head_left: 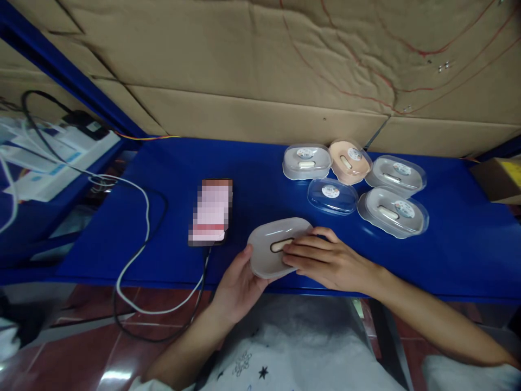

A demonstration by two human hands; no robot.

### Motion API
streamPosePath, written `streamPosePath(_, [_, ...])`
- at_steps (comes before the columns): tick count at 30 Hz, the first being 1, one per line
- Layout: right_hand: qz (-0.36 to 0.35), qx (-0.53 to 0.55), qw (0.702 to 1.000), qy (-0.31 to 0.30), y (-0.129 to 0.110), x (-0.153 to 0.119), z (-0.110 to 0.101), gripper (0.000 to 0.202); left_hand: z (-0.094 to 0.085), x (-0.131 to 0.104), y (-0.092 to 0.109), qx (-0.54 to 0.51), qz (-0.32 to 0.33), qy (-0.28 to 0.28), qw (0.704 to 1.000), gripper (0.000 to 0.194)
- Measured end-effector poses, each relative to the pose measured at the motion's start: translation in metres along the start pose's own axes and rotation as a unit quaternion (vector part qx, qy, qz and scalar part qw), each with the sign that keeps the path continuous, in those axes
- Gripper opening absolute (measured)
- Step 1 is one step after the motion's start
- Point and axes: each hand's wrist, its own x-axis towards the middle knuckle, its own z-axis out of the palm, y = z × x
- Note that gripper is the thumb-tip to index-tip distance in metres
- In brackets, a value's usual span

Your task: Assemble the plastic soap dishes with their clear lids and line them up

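Dish (pixel 262 260) clamped in L hand (pixel 238 285), unlidded; insert (pixel 280 246) touched w/ R hand (pixel 336 262), grip unclear; 4 boxes (pixel 350 162) lidded, 1 clear lid (pixel 331 202) left off.

The dish (pixel 261 244) is grey, the table (pixel 260 184) blue, the clothing (pixel 297 347) star-printed.

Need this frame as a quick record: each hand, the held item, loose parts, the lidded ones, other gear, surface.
left hand: grips the gray dish at its left end, thumb on the rim
right hand: over the dish's right side, fingertips at the cream oval piece
held item: gray dish, no lid on
loose part: clear lid with round label, on the table
lidded dishes: one peach dish, three pale gray dishes
other gear: phone, screen pixelated; white cable
surface: blue table
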Motion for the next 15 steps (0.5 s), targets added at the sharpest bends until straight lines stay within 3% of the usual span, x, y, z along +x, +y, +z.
streamPosePath(7, [0.026, 0.020, 0.999, 0.015, 0.012, -0.006, -0.005, 0.047, -0.002, 0.005, 0.001, 0.013, 0.003, 0.009, 1.000, 0.056])
streamPosePath(11, [0.204, -0.092, 0.973, 0.059, 0.037, -0.015, -0.020, 0.051, -0.007, 0.006, 0.000, 0.018, 0.002, -0.008, 1.000, 0.052])
streamPosePath(13, [0.281, -0.156, 0.946, 0.047, 0.051, -0.022, -0.022, 0.057, -0.009, 0.006, 0.000, 0.019, -0.003, -0.009, 1.000, 0.049])
streamPosePath(15, [0.314, -0.186, 0.931, 0.014, 0.061, -0.027, -0.021, 0.060, -0.010, 0.006, -0.001, 0.020, -0.012, -0.009, 1.000, 0.046])
